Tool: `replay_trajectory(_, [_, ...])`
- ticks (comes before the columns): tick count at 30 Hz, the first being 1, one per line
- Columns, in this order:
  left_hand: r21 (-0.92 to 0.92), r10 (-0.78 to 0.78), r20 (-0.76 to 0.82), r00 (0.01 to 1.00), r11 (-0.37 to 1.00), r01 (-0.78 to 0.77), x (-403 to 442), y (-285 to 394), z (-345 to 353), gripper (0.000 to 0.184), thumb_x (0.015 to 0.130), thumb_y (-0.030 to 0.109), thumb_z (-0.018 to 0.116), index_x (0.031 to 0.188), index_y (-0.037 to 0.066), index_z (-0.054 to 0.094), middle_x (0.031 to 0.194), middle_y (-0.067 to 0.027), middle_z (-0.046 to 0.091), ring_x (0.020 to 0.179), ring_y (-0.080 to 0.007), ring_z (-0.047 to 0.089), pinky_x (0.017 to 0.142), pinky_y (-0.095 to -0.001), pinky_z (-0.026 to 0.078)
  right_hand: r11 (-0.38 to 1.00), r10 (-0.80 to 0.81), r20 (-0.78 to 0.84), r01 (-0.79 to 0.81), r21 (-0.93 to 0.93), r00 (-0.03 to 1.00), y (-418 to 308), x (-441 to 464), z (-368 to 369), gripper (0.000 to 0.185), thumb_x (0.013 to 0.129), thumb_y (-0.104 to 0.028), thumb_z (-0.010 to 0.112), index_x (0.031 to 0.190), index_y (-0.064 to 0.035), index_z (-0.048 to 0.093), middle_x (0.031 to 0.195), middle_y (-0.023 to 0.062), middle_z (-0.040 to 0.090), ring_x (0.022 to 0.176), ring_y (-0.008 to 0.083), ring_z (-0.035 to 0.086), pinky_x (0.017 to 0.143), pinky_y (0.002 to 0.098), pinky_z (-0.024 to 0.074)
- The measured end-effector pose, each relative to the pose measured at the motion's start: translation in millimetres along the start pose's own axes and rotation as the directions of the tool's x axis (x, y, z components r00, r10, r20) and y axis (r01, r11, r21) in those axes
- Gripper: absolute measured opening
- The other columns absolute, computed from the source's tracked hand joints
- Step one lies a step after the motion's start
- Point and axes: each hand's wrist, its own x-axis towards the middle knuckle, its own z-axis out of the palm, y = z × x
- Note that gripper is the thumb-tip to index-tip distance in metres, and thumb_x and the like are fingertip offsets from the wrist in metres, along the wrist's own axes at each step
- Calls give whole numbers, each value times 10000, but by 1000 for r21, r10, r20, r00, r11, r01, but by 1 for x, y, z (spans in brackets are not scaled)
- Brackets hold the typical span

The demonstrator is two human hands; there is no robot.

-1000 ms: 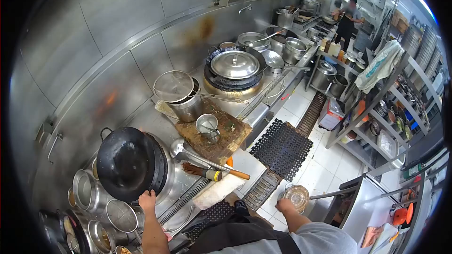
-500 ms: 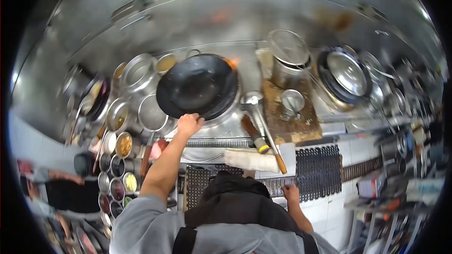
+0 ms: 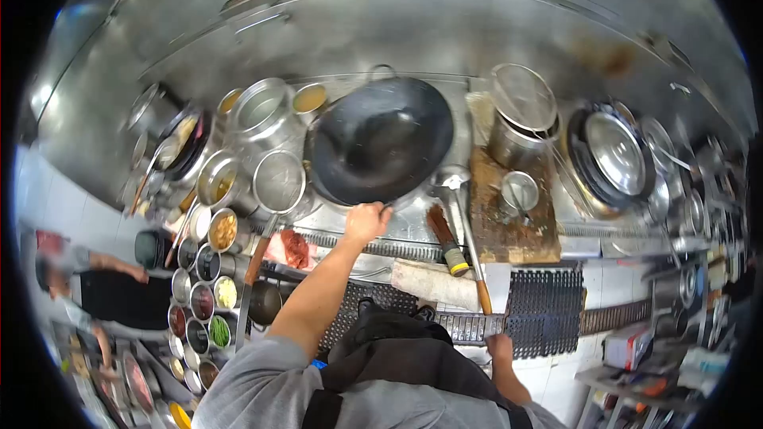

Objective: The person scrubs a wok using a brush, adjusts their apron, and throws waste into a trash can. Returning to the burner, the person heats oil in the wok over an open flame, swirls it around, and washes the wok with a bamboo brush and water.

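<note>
My left hand point(image 3: 367, 222) is closed on the near handle of a large black wok point(image 3: 373, 131). The wok tilts over the stove, its inside dark and shiny with no food in it. My right hand point(image 3: 499, 345) hangs low by my side, fingers curled, with nothing visible in it. Just beyond it, a long ladle point(image 3: 470, 230) lies with its wooden handle toward me. Beside the ladle is a brown bristle brush point(image 3: 445, 238) with a yellow band. A folded white cloth point(image 3: 435, 284) rests at the stove's front edge.
Left of the wok are a mesh strainer point(image 3: 279, 181), steel pots point(image 3: 261, 107), raw red meat point(image 3: 295, 249) and several ingredient tins point(image 3: 226, 292). On the right, a wooden board point(image 3: 517, 222) carries a strainer-topped pot point(image 3: 517, 139). Another person point(image 3: 119, 298) stands at far left.
The wok has tilted and shifted slightly right, with my left hand still on its handle. Flame at its right rim no longer shows. The whole view has shifted; my right hand stays low.
</note>
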Motion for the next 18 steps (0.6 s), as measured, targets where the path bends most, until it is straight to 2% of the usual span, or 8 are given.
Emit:
replay_trajectory(3, [139,-104,169,980,987,81,28,-13,17,358,827,440,534,763,107,646,769,-142,655,755,-337,638,689,-455,501,985,88,36,-93,146,995,-37,10,-23,308,778,-340,605,850,-56,698,824,181,652,825,354,625,750,439,490])
replay_trajectory(5, [-16,202,13,979,979,-202,33,-27,20,335,854,429,518,788,130,653,772,-121,652,749,-294,632,676,-437,484,920,130,-99,-83,383,987,-44,-1,-8,304,797,-341,599,914,-78,694,855,182,654,820,348,629,745,439,493])
replay_trajectory(6, [64,-73,197,978,996,61,31,37,-30,300,870,372,531,775,116,653,747,-94,658,646,-280,620,589,-428,480,930,130,-55,-102,354,990,-47,-10,-2,312,802,-346,588,924,-78,693,871,183,655,827,344,632,742,436,496])
replay_trajectory(8, [167,273,-23,962,949,-266,37,-50,38,337,876,362,542,744,69,644,669,-99,649,478,-299,566,438,-426,439,854,326,24,-306,422,945,-56,-38,14,311,790,-330,570,910,-70,692,902,193,655,858,345,630,771,423,501])
replay_trajectory(9, [233,29,196,980,969,-76,35,-20,15,453,854,502,506,848,83,679,826,-148,670,710,-311,628,643,-441,482,854,333,38,-318,412,942,-62,-74,-13,289,771,-284,566,903,-56,684,907,208,648,894,350,623,795,423,498])
replay_trajectory(11, [222,288,203,936,917,-331,21,-15,45,420,837,475,514,817,88,677,796,-140,662,685,-304,622,621,-436,478,732,515,17,-451,511,857,-58,-127,9,265,763,-238,562,895,-39,678,918,205,646,919,353,616,808,432,493])
replay_trajectory(14, [93,672,221,707,707,-701,-10,8,85,370,813,434,526,772,97,673,751,-127,651,647,-293,613,588,-427,471,350,840,111,-687,637,531,-47,-216,52,238,766,-205,566,889,-32,673,939,191,649,920,348,616,810,440,492])
replay_trajectory(18, [57,839,220,498,499,-865,-19,27,127,307,780,380,542,711,108,669,691,-110,635,596,-279,601,545,-417,463,-19,971,192,-747,664,145,-66,-336,124,234,793,-126,517,938,-38,678,1024,177,642,980,321,612,843,414,493])
